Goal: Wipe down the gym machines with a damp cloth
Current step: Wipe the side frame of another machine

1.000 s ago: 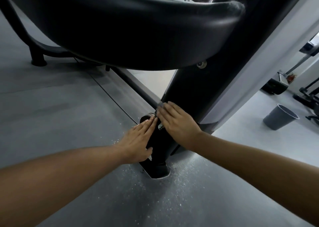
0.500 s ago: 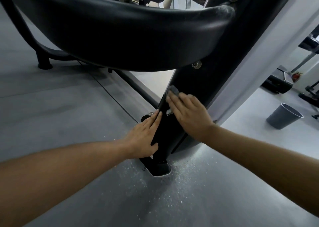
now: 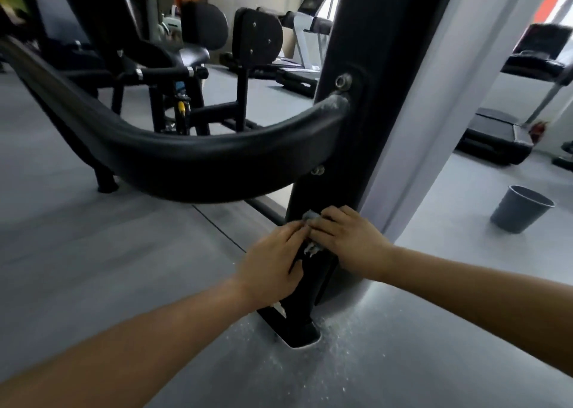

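A black upright post [image 3: 347,122] of a gym machine rises from a foot plate [image 3: 294,327] on the grey floor. A thick curved black bar [image 3: 192,159] joins it from the left. My right hand [image 3: 347,240] presses a small grey cloth [image 3: 310,215] flat against the lower post, with frayed bits of cloth showing under the palm. My left hand [image 3: 273,265] rests with straight fingers on the post's left side, fingertips touching the right hand. Most of the cloth is hidden under my right hand.
A grey bucket [image 3: 521,209] stands on the floor at the right. White specks lie scattered around the foot plate. Other black machines [image 3: 192,60] and a treadmill [image 3: 496,135] stand behind. A pale panel [image 3: 434,104] runs along the post's right side.
The view has tilted up, showing more of the gym. My right hand with the cloth has slid back down the post toward my left hand, which stays low on the post.
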A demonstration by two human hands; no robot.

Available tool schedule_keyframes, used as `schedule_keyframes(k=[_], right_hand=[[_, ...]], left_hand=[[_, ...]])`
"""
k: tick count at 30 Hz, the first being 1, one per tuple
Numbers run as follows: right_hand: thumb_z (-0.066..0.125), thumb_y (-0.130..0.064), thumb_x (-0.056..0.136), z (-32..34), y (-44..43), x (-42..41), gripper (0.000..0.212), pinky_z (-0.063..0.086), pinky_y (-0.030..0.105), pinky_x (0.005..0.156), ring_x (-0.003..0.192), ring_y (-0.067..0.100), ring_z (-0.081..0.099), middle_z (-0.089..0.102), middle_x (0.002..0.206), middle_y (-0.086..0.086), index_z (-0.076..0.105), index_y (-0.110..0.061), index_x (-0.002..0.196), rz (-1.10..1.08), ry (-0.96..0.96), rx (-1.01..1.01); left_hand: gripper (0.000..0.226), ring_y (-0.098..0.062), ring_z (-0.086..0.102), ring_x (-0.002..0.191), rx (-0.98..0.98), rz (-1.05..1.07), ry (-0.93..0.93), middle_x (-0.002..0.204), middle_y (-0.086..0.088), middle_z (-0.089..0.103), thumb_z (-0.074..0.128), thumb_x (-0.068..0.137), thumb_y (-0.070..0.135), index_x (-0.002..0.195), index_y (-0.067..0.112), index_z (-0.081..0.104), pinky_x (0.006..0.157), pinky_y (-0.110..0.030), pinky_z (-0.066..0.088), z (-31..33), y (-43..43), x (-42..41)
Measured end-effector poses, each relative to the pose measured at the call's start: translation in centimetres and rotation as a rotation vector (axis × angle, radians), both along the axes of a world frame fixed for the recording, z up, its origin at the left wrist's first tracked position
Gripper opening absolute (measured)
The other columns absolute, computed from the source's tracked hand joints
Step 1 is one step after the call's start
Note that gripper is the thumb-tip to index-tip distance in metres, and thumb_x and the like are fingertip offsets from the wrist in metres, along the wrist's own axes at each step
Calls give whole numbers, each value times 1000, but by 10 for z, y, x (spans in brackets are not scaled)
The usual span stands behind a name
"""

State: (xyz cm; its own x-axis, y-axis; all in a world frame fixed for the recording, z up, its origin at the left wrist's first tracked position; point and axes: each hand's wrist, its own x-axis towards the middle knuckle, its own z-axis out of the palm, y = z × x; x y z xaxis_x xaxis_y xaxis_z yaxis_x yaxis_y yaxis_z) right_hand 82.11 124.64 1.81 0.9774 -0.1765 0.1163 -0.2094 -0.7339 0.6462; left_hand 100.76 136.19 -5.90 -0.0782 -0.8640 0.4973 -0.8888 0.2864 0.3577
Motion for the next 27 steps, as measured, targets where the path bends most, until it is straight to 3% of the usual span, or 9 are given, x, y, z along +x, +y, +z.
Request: schedule_keyframes(k=[3,7,12,15,18,22,25,27], right_hand=[[41,-18,88,48,9,-14,50,55,45,92,117,33,59,68,135,6,73,-12,127,71,-287,61],[24,-19,111,117,18,-19,54,54,45,92,113,37,65,70,133,11,75,-5,121,181,-600,51],[55,-13,106,184,0,-13,33,47,42,103,123,33,57,64,138,15,69,-3,134,182,-817,-45],[65,-8,97,200,-20,2,39,47,43,101,124,33,53,65,139,14,68,-2,136,132,-791,-133],[59,-9,97,200,-31,18,40,48,44,101,128,34,53,67,139,14,68,-1,135,123,-685,-195],[58,-13,93,217,-36,45,37,46,44,101,121,33,59,71,128,10,72,-5,126,86,-573,-263],[40,-11,100,229,-38,52,40,47,45,95,114,31,61,71,122,8,71,-7,125,70,-460,-275],[22,-8,108,235,-34,35,53,51,45,94,112,32,64,72,124,9,71,-5,128,102,-429,-255]], left_hand=[[66,-15,52,141,-171,-19,41,162,0,48,60,99,25,162,15,42,116,-29,47,52,11,-16],[58,-16,53,142,-424,-52,47,156,-2,53,64,99,18,155,9,52,116,-32,47,134,12,-29],[48,-19,57,129,-559,74,81,143,-3,58,66,96,14,143,9,59,110,-35,49,211,-14,-22],[52,-21,52,128,-442,229,66,141,-4,53,66,94,22,143,11,52,107,-40,49,232,-36,-15],[52,-23,50,123,-374,332,165,134,-4,52,66,87,20,137,10,52,103,-44,48,244,-49,-8],[51,-23,51,116,-400,366,166,125,-3,52,55,78,24,127,10,54,96,-40,46,258,-60,6],[48,-21,53,114,-361,335,172,125,1,50,55,81,27,127,13,54,94,-44,51,267,-69,12],[48,-18,53,115,-332,306,185,127,5,49,52,82,29,128,16,53,92,-46,52,268,-70,14]])
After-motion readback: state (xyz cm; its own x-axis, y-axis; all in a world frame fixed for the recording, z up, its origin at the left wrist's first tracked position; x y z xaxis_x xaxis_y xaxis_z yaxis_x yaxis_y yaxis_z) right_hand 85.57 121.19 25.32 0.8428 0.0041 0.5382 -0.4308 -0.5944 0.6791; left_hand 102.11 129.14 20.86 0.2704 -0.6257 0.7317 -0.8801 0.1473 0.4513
